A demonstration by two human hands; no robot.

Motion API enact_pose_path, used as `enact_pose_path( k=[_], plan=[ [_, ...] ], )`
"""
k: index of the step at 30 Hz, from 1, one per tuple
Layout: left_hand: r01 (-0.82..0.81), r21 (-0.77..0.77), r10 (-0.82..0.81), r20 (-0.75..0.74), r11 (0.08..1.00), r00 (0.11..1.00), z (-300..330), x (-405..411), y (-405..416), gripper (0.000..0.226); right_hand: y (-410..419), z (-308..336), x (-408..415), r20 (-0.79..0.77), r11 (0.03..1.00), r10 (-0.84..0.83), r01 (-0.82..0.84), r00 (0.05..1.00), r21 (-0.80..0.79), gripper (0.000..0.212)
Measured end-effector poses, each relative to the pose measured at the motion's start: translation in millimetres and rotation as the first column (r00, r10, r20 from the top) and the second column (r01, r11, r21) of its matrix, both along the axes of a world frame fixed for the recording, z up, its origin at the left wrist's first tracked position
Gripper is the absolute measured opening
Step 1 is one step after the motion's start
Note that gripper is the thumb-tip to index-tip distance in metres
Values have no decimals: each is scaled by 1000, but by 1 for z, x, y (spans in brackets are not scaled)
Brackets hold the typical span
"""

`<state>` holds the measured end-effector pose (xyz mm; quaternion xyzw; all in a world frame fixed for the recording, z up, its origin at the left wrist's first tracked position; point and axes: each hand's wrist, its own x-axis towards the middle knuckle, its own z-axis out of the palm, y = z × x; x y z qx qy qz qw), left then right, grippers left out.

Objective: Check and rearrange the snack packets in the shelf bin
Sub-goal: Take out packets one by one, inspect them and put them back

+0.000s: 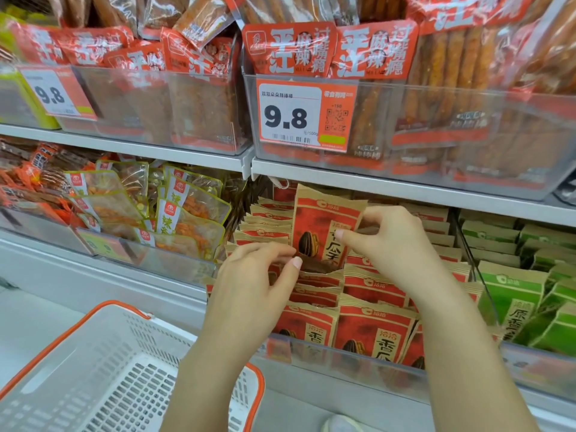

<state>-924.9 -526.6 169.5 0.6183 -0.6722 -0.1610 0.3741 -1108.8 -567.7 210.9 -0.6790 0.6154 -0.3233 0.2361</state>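
Note:
A clear shelf bin (358, 358) on the lower shelf is packed with rows of red and tan sunflower seed packets (371, 332). One packet (321, 226) stands upright, raised above the rows. My right hand (386, 244) pinches its right side between thumb and fingers. My left hand (258, 275) reaches into the rows at its lower left, fingers curled among the packet tops; what they hold is hidden.
Green seed packets (514, 294) fill the neighbouring bin on the right, clear snack pouches (187, 213) the one on the left. Above, bins of red spicy-stick packs carry a 9.8 price tag (299, 115). A white basket with orange rim (103, 369) sits below left.

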Motion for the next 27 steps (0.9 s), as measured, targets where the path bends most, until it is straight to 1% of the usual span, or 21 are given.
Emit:
enact_pose_path(
  k=[2,3,7,10,11,14,16,19,21,22,24,25,27],
  plan=[
    [-3,5,3,6,1000,1000,-1,0,0,22,-4,-6,2,-65,999,-36,37,997,17,14],
    [-4,11,4,8,1000,1000,-1,0,0,23,-6,-8,3,-77,998,-54,56,996,22,15],
    [-8,18,8,7,1000,1000,-1,0,-1,23,-6,-10,6,-110,996,-87,89,990,20,9],
    [-9,29,8,32,1000,999,0,0,0,25,-5,-10,9,-122,996,-75,79,990,28,14],
    [-4,35,2,46,999,999,0,0,0,26,-4,-9,9,-117,997,-63,69,991,44,18],
    [19,41,-22,91,999,996,2,-2,1,24,-1,-6,9,-131,992,-21,37,991,124,42],
    [31,28,-33,86,999,996,2,-3,2,21,2,-5,8,-117,990,1,16,993,144,47],
    [20,-48,-20,-5,999,1000,2,-4,2,16,12,4,3,-60,992,23,-15,998,122,34],
    [-38,-96,26,-121,995,992,5,-5,4,16,21,10,-1,-46,981,97,-88,994,175,25],
    [-75,-100,55,-186,992,981,6,-5,4,15,25,11,0,-64,968,138,-121,988,219,24],
    [-130,-96,97,-290,987,952,7,-3,4,15,30,8,4,-137,948,199,-155,970,277,27],
    [-148,-100,109,-318,984,942,8,-2,4,16,30,6,8,-159,944,217,-166,963,285,29],
    [-174,-104,129,-339,979,932,7,-2,4,16,26,4,12,-151,941,231,-182,961,285,29]
  ],
)
